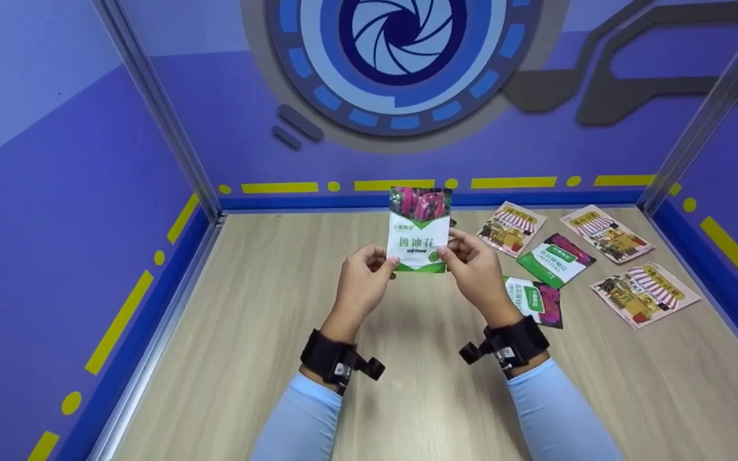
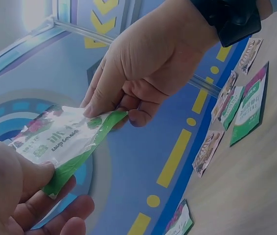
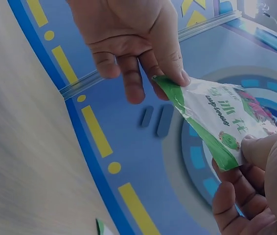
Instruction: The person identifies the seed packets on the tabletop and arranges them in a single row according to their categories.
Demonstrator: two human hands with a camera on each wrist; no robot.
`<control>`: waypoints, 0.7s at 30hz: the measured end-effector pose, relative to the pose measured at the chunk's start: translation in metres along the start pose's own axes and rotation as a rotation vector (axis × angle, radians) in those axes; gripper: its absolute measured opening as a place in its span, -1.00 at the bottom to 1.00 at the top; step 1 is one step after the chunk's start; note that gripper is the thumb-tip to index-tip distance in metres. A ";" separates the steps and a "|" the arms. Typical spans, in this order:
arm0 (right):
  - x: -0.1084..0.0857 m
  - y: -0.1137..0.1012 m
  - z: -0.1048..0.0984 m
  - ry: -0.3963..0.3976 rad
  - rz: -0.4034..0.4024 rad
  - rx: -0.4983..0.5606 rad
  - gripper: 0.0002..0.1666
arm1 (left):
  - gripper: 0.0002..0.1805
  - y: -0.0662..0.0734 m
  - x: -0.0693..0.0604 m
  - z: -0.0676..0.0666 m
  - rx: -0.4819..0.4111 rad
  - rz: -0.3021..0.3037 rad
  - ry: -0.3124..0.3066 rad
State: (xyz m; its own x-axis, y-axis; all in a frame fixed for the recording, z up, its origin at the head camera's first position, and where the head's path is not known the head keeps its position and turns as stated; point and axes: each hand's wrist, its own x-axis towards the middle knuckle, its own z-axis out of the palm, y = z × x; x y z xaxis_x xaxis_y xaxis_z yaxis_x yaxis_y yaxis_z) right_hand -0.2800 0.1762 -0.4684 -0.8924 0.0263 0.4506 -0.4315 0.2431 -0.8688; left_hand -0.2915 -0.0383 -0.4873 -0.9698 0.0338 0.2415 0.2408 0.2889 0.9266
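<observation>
A white and green packet with pink flowers on its upper part (image 1: pixel 418 230) is held upright above the table in the head view. My left hand (image 1: pixel 364 278) pinches its lower left corner between thumb and fingers, and my right hand (image 1: pixel 476 272) pinches its lower right edge. The left wrist view shows the packet (image 2: pixel 65 142) stretched between my left hand (image 2: pixel 26 191) and my right hand (image 2: pixel 148 58). In the right wrist view the packet (image 3: pixel 217 117) has my left hand (image 3: pixel 133 44) on one corner and my right hand (image 3: pixel 261 181) on the other.
On the right of the wooden table (image 1: pixel 247 333) lie three pink striped-awning packets, one of them at the back (image 1: pixel 511 228), and green and magenta packets (image 1: pixel 556 260), (image 1: pixel 535 302) partly behind my right hand. A dark bit shows behind the held packet. Blue-purple panels (image 1: pixel 87 224) enclose the table.
</observation>
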 end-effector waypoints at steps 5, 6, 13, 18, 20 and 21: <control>-0.001 -0.004 0.000 0.031 -0.031 -0.012 -0.57 | -0.91 0.004 -0.003 -0.002 0.006 0.014 -0.029; -0.001 -0.003 0.000 0.038 -0.036 -0.010 -0.57 | -0.91 0.005 -0.003 -0.002 0.005 0.017 -0.032; -0.001 -0.004 -0.004 0.051 -0.089 -0.035 -0.60 | -0.82 0.008 -0.005 -0.002 -0.002 0.030 -0.041; -0.001 -0.003 -0.005 0.055 -0.094 -0.016 -0.61 | -0.82 0.008 -0.005 -0.002 -0.014 0.062 -0.021; 0.000 0.003 -0.004 0.055 -0.089 -0.014 -0.61 | -0.84 0.008 -0.005 -0.002 -0.011 0.070 -0.012; 0.001 0.007 -0.004 0.052 -0.089 -0.018 -0.60 | -0.84 0.008 -0.005 -0.003 -0.007 0.071 -0.008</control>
State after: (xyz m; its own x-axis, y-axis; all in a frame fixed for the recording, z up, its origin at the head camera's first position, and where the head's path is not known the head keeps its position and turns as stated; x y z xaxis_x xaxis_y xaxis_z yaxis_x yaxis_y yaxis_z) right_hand -0.2837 0.1815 -0.4734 -0.8421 0.0541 0.5366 -0.5063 0.2637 -0.8211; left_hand -0.2847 -0.0385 -0.4801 -0.9506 0.0620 0.3043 0.3092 0.2790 0.9091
